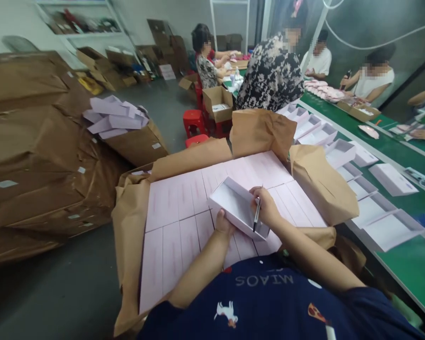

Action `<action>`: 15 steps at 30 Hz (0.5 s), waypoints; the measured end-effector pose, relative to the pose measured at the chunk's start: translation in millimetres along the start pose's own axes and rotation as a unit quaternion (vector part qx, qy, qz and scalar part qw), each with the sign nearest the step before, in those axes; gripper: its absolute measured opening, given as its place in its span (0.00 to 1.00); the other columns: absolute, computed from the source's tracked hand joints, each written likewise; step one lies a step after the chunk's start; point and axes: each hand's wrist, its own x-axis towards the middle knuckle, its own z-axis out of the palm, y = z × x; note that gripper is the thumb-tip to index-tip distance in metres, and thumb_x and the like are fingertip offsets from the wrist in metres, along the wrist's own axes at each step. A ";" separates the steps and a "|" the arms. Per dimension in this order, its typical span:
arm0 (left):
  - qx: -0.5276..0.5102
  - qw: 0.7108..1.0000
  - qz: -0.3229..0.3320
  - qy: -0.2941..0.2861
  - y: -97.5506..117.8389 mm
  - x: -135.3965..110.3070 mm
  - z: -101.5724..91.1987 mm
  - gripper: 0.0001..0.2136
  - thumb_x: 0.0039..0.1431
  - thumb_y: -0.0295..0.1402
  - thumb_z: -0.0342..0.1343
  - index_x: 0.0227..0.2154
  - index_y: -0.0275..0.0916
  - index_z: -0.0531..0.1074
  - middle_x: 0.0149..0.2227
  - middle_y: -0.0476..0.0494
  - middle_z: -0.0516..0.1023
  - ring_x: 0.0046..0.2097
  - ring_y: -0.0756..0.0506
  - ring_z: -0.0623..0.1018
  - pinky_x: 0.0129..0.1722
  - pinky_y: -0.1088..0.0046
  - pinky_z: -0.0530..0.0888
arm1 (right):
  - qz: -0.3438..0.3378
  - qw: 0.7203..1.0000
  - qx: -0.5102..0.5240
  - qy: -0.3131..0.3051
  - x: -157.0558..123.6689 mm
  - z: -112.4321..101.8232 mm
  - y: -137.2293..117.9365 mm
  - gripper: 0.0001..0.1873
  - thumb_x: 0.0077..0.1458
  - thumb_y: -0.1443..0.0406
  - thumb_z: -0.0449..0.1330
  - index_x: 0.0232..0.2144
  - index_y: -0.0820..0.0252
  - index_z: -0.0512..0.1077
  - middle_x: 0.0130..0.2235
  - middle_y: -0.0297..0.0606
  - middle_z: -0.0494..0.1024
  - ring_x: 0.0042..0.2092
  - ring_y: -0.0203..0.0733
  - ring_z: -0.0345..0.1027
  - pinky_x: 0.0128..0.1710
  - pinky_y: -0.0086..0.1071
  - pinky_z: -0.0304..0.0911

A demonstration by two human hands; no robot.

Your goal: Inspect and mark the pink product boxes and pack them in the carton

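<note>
My left hand [225, 224] grips the near side of an open, pale pink box [230, 197] with a white inside, which is tilted above the packed boxes. In my right hand [266, 206] is a slim black and silver pen [257, 215], its dark end pointing down over the box's right end. The right fingers are closed around the pen by the far edge of the box. Beneath both hands, rows of pale pink boxes [189, 192] lie side by side inside a large package lined with brown paper [190, 157].
On the right, several open box halves [370, 210] line the green table [407, 264]. More pale box parts [115, 115] are heaped in a carton at left, beside large brown-wrapped bales [31, 156]. Red stools [194, 122] and several people stand or sit farther back.
</note>
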 end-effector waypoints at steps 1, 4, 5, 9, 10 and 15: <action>0.001 1.000 0.001 0.006 0.5 -0.2 1.6 0.30 0.22 0.53 0.73 0.31 0.41 0.78 0.34 0.43 0.83 0.43 0.32 0.80 0.53 0.52 0.75 | 0.001 1.000 -0.004 0.005 -1.1 -0.4 -0.1 0.08 0.51 0.70 0.53 0.33 0.53 0.59 0.41 0.41 0.75 0.43 0.46 0.71 0.44 0.43 0.69; 0.011 1.000 0.008 0.006 2.1 -2.0 8.4 0.30 0.21 0.54 0.73 0.30 0.42 0.77 0.33 0.42 0.82 0.45 0.31 0.79 0.54 0.53 0.75 | 0.004 0.999 -0.024 0.026 -5.2 -2.0 -0.9 0.07 0.52 0.70 0.53 0.33 0.53 0.59 0.40 0.40 0.74 0.42 0.45 0.70 0.43 0.42 0.68; 0.014 1.000 0.009 0.003 2.4 -2.8 10.8 0.30 0.21 0.55 0.73 0.30 0.42 0.77 0.33 0.41 0.82 0.46 0.31 0.79 0.54 0.53 0.75 | 0.004 0.999 -0.032 0.034 -6.7 -2.4 -1.2 0.07 0.53 0.70 0.53 0.33 0.53 0.59 0.40 0.40 0.74 0.41 0.45 0.69 0.42 0.41 0.68; 0.023 1.000 0.007 -0.006 3.2 -5.1 17.1 0.35 0.21 0.58 0.71 0.33 0.41 0.78 0.36 0.41 0.82 0.49 0.30 0.78 0.55 0.53 0.73 | -0.001 0.997 -0.057 0.048 -9.9 -3.4 -2.3 0.08 0.54 0.71 0.53 0.33 0.53 0.59 0.38 0.39 0.73 0.40 0.44 0.68 0.41 0.40 0.67; 0.024 1.000 0.005 -0.008 3.2 -5.4 17.6 0.36 0.21 0.58 0.71 0.35 0.40 0.78 0.37 0.40 0.82 0.49 0.30 0.78 0.56 0.53 0.73 | -0.002 0.997 -0.060 0.046 -9.9 -3.4 -2.5 0.07 0.54 0.71 0.53 0.32 0.53 0.59 0.38 0.39 0.73 0.40 0.44 0.68 0.41 0.40 0.66; 0.028 0.999 0.015 -0.004 2.7 -5.7 16.5 0.37 0.22 0.58 0.71 0.37 0.39 0.77 0.35 0.40 0.82 0.55 0.28 0.74 0.58 0.53 0.70 | 0.002 0.997 -0.065 0.039 -9.6 -2.3 -3.8 0.07 0.53 0.70 0.53 0.32 0.53 0.60 0.39 0.40 0.72 0.42 0.45 0.67 0.43 0.41 0.66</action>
